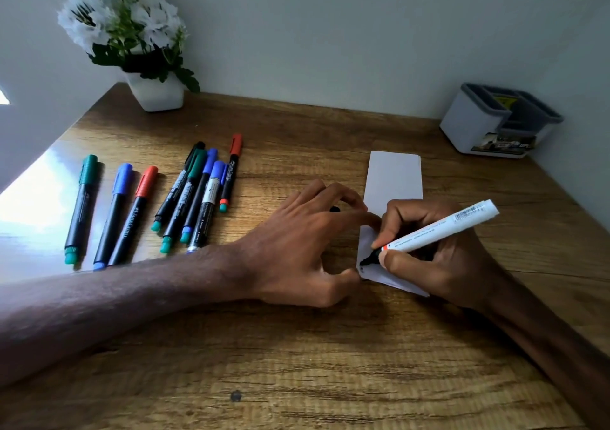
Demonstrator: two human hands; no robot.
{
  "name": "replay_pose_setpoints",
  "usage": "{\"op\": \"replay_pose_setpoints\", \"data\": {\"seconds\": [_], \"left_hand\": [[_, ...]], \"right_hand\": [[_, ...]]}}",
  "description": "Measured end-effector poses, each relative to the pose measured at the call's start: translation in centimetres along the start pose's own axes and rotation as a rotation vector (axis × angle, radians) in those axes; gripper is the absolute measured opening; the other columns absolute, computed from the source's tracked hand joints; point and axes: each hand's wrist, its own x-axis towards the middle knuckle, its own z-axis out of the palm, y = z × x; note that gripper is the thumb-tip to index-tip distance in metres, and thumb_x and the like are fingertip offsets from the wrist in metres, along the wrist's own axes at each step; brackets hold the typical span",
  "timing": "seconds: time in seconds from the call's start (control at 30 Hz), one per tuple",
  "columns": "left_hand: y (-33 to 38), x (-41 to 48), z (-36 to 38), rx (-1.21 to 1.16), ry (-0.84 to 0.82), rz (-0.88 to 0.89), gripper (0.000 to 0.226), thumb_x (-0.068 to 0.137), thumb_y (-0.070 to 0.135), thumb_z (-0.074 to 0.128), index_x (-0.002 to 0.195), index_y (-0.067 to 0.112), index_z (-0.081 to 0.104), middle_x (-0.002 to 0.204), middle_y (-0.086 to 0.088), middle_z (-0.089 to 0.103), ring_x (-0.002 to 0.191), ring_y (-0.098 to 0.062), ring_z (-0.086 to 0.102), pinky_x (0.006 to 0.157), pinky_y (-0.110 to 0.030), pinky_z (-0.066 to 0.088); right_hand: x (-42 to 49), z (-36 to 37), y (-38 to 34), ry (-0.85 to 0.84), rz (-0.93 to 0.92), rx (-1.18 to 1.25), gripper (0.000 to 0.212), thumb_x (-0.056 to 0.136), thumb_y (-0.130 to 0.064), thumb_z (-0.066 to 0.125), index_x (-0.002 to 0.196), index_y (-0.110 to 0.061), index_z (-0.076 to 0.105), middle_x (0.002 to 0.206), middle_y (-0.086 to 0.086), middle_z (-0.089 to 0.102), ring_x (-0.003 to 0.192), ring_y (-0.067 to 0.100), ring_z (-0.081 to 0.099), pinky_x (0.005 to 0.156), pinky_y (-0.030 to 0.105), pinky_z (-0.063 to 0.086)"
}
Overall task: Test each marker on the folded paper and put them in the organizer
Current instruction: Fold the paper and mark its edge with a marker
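Head view, lower centre: right hand [439,264] grips a white-barrelled marker [442,228], black tip on the white folded paper [394,179], steadied on the wooden counter [297,363] by the left hand [297,248] curled round a small black cap [334,209]; black colour-capped markers [194,195] lie left, grey plastic organizer [478,132] upper right.

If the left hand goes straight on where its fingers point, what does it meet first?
Probably the right hand, gripping the white marker on the folded paper; the left hand looks almost touching it.

Open surface [462,182] between folded paper [394,175] and organizer [475,126]; marker row [198,198] crowds left, flower pot [155,96] blocks back-left corner.
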Motion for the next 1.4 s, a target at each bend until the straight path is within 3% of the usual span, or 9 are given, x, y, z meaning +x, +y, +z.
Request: {"op": "replay_pose_setpoints", "data": {"seconds": [0.2,0.33,0.47,0.83,1.07,1.13,1.2,1.27,1.4], "left_hand": [[-0.05,0.07,0.04,-0.003,0.007,0.002,0.073,0.080,0.064,0.047,0.146,0.032,0.048,0.149,0.009,0.039,0.138,-0.009,0.029,0.112,-0.037,0.037],[0.01,-0.01,-0.01,-0.007,0.008,0.004,0.072,0.079,0.063,0.046,0.144,0.033,0.049,0.149,0.010,0.039,0.138,-0.008,0.028,0.113,-0.037,0.037],[0.10,-0.04,-0.07,-0.010,0.010,0.000,0.075,0.078,0.064,0.044,0.145,0.031,0.049,0.149,0.010,0.039,0.138,-0.009,0.029,0.112,-0.039,0.039],[0.16,-0.03,-0.13,-0.011,0.009,-0.012,0.078,0.077,0.064,0.044,0.147,0.031,0.047,0.149,0.010,0.039,0.138,-0.009,0.029,0.113,-0.038,0.038],[0.16,0.06,-0.11,-0.006,0.004,-0.013,0.076,0.078,0.064,0.045,0.147,0.031,0.046,0.149,0.010,0.039,0.138,-0.009,0.029,0.113,-0.040,0.038],[0.19,0.05,-0.11,-0.013,0.001,-0.016,0.077,0.078,0.065,0.044,0.147,0.032,0.046,0.149,0.011,0.039,0.138,-0.008,0.029,0.113,-0.039,0.038],[0.19,0.06,-0.13,-0.021,-0.001,-0.014,0.077,0.078,0.066,0.043,0.147,0.034,0.046,0.148,0.011,0.039,0.137,-0.008,0.029,0.112,-0.038,0.037],[0.22,0.09,-0.18,-0.024,-0.002,-0.009,0.077,0.079,0.066,0.045,0.149,0.036,0.041,0.148,0.011,0.039,0.136,-0.008,0.029,0.111,-0.037,0.037],[0.18,0.05,-0.34,-0.140,0.031,-0.043,0.093,0.076,0.062,0.053,0.157,0.028,0.022,0.148,0.010,0.041,0.133,-0.004,0.030,0.111,-0.029,0.034]], "right_hand": [[0.13,0.06,0.09,0.025,0.007,-0.004,0.017,0.074,-0.025,0.070,0.075,-0.007,0.069,0.066,0.001,0.066,0.058,0.021,0.061,0.047,0.037,0.047],[0.13,0.15,0.08,0.039,0.012,-0.010,0.017,0.074,-0.025,0.069,0.074,-0.008,0.069,0.064,-0.006,0.065,0.057,0.013,0.060,0.048,0.024,0.045],[0.18,0.14,0.12,0.044,0.019,-0.021,0.017,0.074,-0.025,0.069,0.074,-0.008,0.070,0.064,-0.004,0.065,0.057,0.011,0.060,0.050,0.021,0.044],[0.19,0.23,0.27,0.095,0.038,-0.042,0.019,0.074,-0.028,0.068,0.073,-0.009,0.068,0.067,0.007,0.067,0.059,0.017,0.062,0.051,0.027,0.048],[0.24,0.30,0.42,0.135,0.072,-0.034,0.021,0.073,-0.032,0.069,0.072,-0.011,0.067,0.070,0.005,0.069,0.063,0.016,0.064,0.054,0.026,0.049],[0.34,0.39,0.31,0.145,0.070,-0.031,0.020,0.074,-0.030,0.069,0.073,-0.010,0.067,0.070,0.005,0.069,0.061,0.020,0.064,0.052,0.031,0.050],[0.33,0.25,0.25,0.145,0.073,0.038,0.017,0.078,-0.019,0.071,0.074,-0.004,0.065,0.062,0.002,0.066,0.046,0.023,0.059,0.040,0.033,0.045],[0.23,-0.05,0.26,0.169,0.111,0.199,0.013,0.081,-0.006,0.067,0.075,0.004,0.060,0.053,-0.001,0.059,0.032,0.020,0.046,0.034,0.025,0.039],[0.27,-0.40,0.15,0.245,0.169,0.376,0.007,0.080,0.000,0.061,0.074,0.003,0.059,0.053,0.006,0.053,0.035,0.017,0.040,0.034,0.022,0.039]]}}
